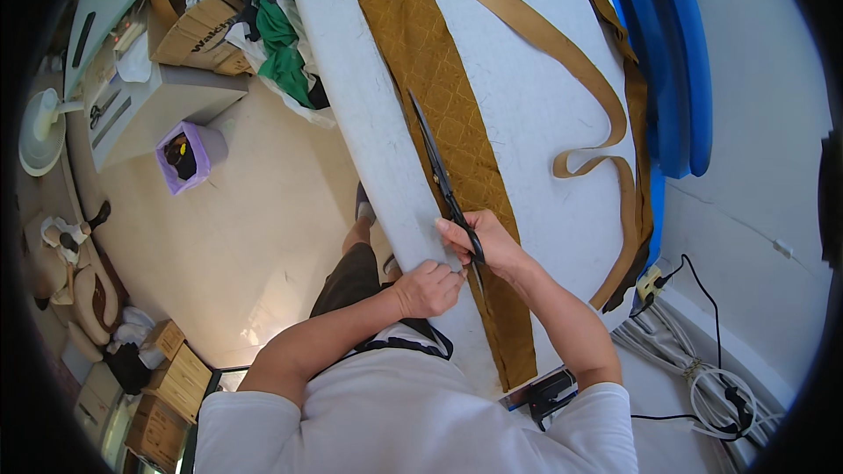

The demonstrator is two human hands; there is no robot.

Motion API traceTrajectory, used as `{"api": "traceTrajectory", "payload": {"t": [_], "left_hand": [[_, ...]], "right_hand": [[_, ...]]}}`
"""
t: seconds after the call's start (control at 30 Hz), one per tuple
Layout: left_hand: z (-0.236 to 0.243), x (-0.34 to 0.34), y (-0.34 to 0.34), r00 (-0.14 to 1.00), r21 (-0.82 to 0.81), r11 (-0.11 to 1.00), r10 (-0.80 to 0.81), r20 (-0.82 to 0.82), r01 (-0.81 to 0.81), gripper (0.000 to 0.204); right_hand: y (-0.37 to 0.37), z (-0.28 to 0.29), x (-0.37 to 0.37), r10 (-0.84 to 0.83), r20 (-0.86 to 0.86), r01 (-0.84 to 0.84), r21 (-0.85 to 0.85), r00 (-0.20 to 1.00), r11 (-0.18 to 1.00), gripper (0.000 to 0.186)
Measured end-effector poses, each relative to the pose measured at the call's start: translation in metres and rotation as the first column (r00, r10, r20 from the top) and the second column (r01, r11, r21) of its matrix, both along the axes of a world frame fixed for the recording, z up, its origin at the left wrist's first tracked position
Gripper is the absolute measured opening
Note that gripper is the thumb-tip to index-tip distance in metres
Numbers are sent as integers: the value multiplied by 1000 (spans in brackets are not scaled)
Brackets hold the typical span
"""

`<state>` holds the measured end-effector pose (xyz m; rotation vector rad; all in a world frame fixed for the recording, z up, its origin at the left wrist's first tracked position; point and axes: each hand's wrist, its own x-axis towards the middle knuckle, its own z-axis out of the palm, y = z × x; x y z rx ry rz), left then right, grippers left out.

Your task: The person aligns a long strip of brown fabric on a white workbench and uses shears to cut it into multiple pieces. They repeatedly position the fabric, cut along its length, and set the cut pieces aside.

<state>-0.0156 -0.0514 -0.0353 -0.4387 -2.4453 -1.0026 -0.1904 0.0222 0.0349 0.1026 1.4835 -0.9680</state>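
A long strip of brown patterned fabric (436, 51) lies lengthwise on the white-covered table (544, 228). Large dark scissors (436, 158) rest along its left edge, their long blades pointing away from me and looking nearly closed. My right hand (492, 244) is wrapped round the scissor handles, over the near part of the strip. Just left of it, at the table's edge, my left hand (428, 288) is closed with its fingers curled together; whatever it may be pinching is hidden. A narrow tan band (562, 46) curves across the table to the right.
Darker brown fabric (638, 114) runs along the table's right side, by a blue padded object (672, 61). Cables (711, 386) lie at the lower right. Left of the table are a lilac-lined bin (195, 156), a cardboard box (200, 33) and piled green cloth (283, 57).
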Motion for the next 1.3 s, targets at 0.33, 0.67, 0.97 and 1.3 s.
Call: {"api": "traceTrajectory", "payload": {"t": [0.33, 0.67, 0.97, 1.3], "left_hand": [[-1, 1, -1, 1000, -27, 1000, 5, 8, -5, 8], [-1, 2, -3, 999, -40, 999, -27, 22, 28, 16], [-1, 5, 0, 999, -16, 1000, -19, 30, 20, 18], [10, -2, -12, 997, 58, 996, -65, 41, 63, 15]], "right_hand": [[-21, 5, -14, 17, -45, -17, 3, 999, 1000, 50], [-36, 5, -17, -9, -85, 11, 13, 996, 1000, 52], [-67, 8, -35, 39, -114, -37, 20, 993, 999, 54], [-70, -1, -31, -12, -133, 7, -42, 991, 999, 53]]}}
